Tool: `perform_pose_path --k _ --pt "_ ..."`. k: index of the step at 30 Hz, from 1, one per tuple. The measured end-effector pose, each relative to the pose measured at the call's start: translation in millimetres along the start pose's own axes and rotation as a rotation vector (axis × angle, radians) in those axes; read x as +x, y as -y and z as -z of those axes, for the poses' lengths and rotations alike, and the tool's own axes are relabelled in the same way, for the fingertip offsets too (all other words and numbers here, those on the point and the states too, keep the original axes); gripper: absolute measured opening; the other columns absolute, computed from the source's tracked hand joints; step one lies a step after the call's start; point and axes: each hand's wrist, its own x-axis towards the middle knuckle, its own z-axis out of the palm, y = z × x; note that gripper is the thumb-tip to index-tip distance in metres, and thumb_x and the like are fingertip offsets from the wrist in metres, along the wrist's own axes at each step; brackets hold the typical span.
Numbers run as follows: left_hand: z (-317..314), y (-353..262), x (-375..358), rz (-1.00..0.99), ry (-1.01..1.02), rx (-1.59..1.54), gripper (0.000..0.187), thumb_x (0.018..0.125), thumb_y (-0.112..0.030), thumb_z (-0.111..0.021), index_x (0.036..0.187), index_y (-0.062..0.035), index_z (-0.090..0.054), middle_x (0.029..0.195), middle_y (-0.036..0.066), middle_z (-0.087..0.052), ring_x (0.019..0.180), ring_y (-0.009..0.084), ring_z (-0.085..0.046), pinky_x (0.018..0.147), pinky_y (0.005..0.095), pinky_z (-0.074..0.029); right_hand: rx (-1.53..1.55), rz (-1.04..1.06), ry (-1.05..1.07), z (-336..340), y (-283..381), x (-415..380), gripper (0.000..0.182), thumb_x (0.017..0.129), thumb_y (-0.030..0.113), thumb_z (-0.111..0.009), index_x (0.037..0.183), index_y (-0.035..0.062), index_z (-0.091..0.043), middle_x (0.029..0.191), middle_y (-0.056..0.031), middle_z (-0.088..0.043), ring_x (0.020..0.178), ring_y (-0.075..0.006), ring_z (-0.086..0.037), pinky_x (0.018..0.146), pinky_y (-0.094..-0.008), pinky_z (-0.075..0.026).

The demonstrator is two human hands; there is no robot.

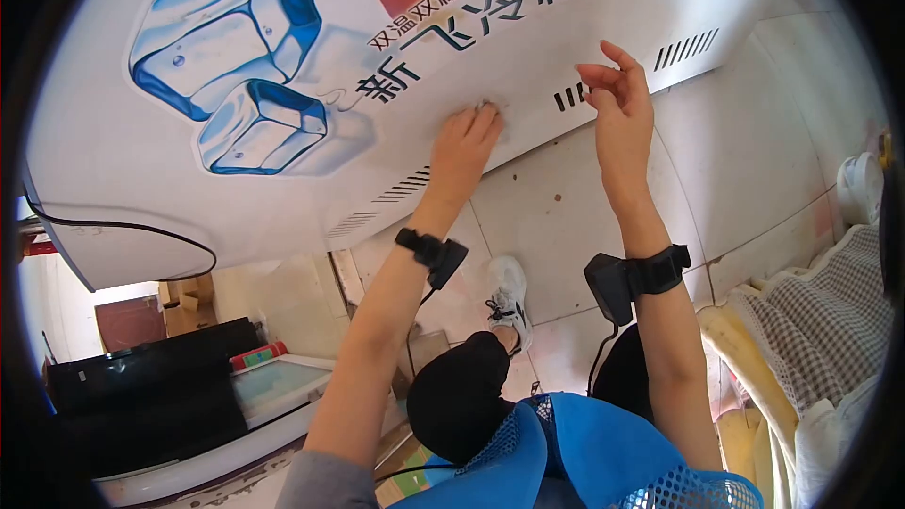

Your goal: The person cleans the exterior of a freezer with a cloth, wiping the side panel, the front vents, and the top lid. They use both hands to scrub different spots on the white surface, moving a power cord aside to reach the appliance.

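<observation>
One broad white freezer (pixel 405 127) stands right before my fingers: those of my left hand (pixel 462 153) are bunched against it, though whether they pinch anything I cannot tell, while those of my right hand (pixel 622 106) are loosely curled and parted, with nothing visible between them, near the vent slots (pixel 686 50). I expect it to be heavy, stiff and too slick for flat fingers, so its lower edge (pixel 556 136), between my hands, seems the surer hold.

White freezer (pixel 391 132), ice-cube print (pixel 222 52), dark vent slots (pixel 403 186), seemingly upright
</observation>
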Motion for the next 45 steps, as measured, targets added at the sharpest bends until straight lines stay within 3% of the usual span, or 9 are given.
perform_pose_path --k 7,14,21,23,30,33,35,40,45 --pt "91.3 16.0 41.3 0.227 -0.357 0.017 0.039 0.068 0.001 -0.059 0.106 -0.0092 -0.063 0.104 0.006 -0.061 0.094 0.025 -0.056 0.078 0.0371 -0.047 -0.01 -0.075 0.043 -1.7 1.4 -1.1 0.04 0.084 -0.002 -0.043 0.121 0.005 -0.053 0.094 -0.0068 -0.066 0.088 -0.0125 -0.059 0.077 -0.0261 -0.045" --pt "26.6 9.3 2.5 0.022 -0.098 -0.076 0.036 0.068 -0.004 -0.06 0.104 -0.0079 -0.064 0.106 0.005 -0.061 0.096 0.0251 -0.057 0.082 0.0354 -0.048 -0.014 -0.111 0.21 -17.8 -6.1 -9.7 0.034 0.086 0.001 -0.045 0.118 0.0041 -0.056 0.092 -0.0051 -0.065 0.084 -0.0097 -0.056 0.073 -0.023 -0.043" --pt "133.3 54.5 -43.3 0.44 -0.256 0.079 0.044 0.061 0.012 -0.056 0.1 -0.0067 -0.064 0.1 0.01 -0.06 0.093 0.0282 -0.056 0.08 0.038 -0.047 -0.081 -0.096 0.317 -27.8 -6.0 -16.8 0.032 0.086 -0.001 -0.046 0.114 0.0059 -0.059 0.091 -0.0022 -0.065 0.082 -0.009 -0.056 0.069 -0.0227 -0.041" --pt "145.8 61.2 -36.1 0.555 -0.535 -0.029 0.043 0.058 0.014 -0.056 0.094 -0.0074 -0.065 0.097 0.01 -0.061 0.092 0.028 -0.057 0.079 0.0367 -0.046 -0.109 -0.097 0.355 -32.9 -4.7 -20.5 0.031 0.086 -0.002 -0.047 0.113 0.0067 -0.059 0.09 -0.0013 -0.065 0.083 -0.0091 -0.057 0.068 -0.0227 -0.041" --pt "120.6 42.7 18.9 0.23 -0.357 -0.025 0.032 0.063 0.002 -0.066 0.093 -0.0074 -0.067 0.094 0.005 -0.061 0.085 0.0234 -0.058 0.07 0.032 -0.048 -0.22 0.002 0.488 -49.5 12.9 -31.0 0.03 0.087 -0.001 -0.049 0.114 0.0091 -0.059 0.092 -0.0024 -0.066 0.087 -0.0111 -0.059 0.067 -0.0244 -0.044" --pt "160.8 59.8 1.5 0.384 -0.466 -0.002 0.042 0.061 0.011 -0.06 0.097 -0.0087 -0.069 0.096 0.007 -0.06 0.086 0.0217 -0.057 0.068 0.0285 -0.048 -0.236 0.125 0.503 -55.5 28.8 -36.0 0.034 0.085 -0.001 -0.054 0.116 0.0106 -0.059 0.101 -0.0059 -0.064 0.089 -0.0166 -0.061 0.071 -0.0278 -0.047" --pt "200.6 76.3 -2.1 0.492 -0.592 -0.015 0.045 0.061 0.015 -0.056 0.098 -0.0074 -0.069 0.1 0.008 -0.058 0.086 0.0218 -0.057 0.069 0.028 -0.048 -0.386 0.518 0.54 -64.1 44.2 -36.4 0.041 0.081 0.0 -0.058 0.12 0.012 -0.058 0.11 -0.0094 -0.059 0.091 -0.0238 -0.061 0.075 -0.0311 -0.05" --pt "225.5 79.3 48.8 0.359 -0.759 0.009 0.044 0.063 0.014 -0.056 0.099 -0.0074 -0.069 0.103 0.009 -0.057 0.087 0.0235 -0.055 0.07 0.028 -0.047 -0.091 0.6 0.702 -143.3 122.1 -40.9 0.048 0.079 0.001 -0.06 0.124 0.0183 -0.055 0.115 -0.0118 -0.053 0.091 -0.0282 -0.06 0.075 -0.0331 -0.05" --pt "211.6 68.6 83.4 0.25 -0.745 -0.019 0.039 0.065 0.01 -0.059 0.099 -0.0093 -0.068 0.104 0.007 -0.06 0.088 0.0241 -0.056 0.074 0.032 -0.049 -0.16 0.743 0.309 -146.9 132.4 -22.9 0.045 0.082 -0.003 -0.057 0.124 0.0128 -0.055 0.102 -0.0121 -0.049 0.082 -0.0242 -0.058 0.067 -0.0301 -0.051"
